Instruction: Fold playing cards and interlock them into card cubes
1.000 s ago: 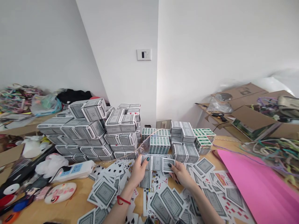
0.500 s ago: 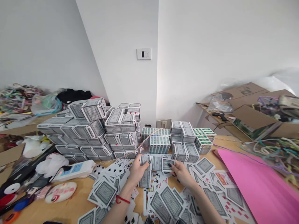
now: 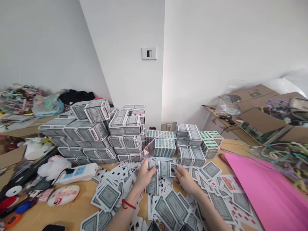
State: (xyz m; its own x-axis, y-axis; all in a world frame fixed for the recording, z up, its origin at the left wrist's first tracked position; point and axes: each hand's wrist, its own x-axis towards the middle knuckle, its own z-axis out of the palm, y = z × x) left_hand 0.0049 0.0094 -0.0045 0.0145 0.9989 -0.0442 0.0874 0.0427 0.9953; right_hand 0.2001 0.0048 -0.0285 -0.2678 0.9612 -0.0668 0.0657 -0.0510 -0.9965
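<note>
Across the middle of the wooden table (image 3: 72, 215), just short of the stacked packs, I log both hands on one short row of face-down cards (image 3: 164, 168). Left hand (image 3: 143, 175): fingers curled over the row's left end, dark-painted nails on top, thumb underneath as far as I can tell; red cord bracelet (image 3: 127, 204) on the wrist. Right hand (image 3: 184, 179): thumb and fingers pinched on the row's right end card. Row sits slightly lifted above the loose cards (image 3: 173, 207) scattered face up and face down beneath both forearms. Behind the hands: grey card boxes (image 3: 96, 133) piled high to the left, green-backed packs (image 3: 164, 147) straight ahead, touching one another. Pink sheet (image 3: 267, 192) lies at the right, well apart from the hands. White handheld device (image 3: 77, 171) near the left, beside the grey pile
</note>
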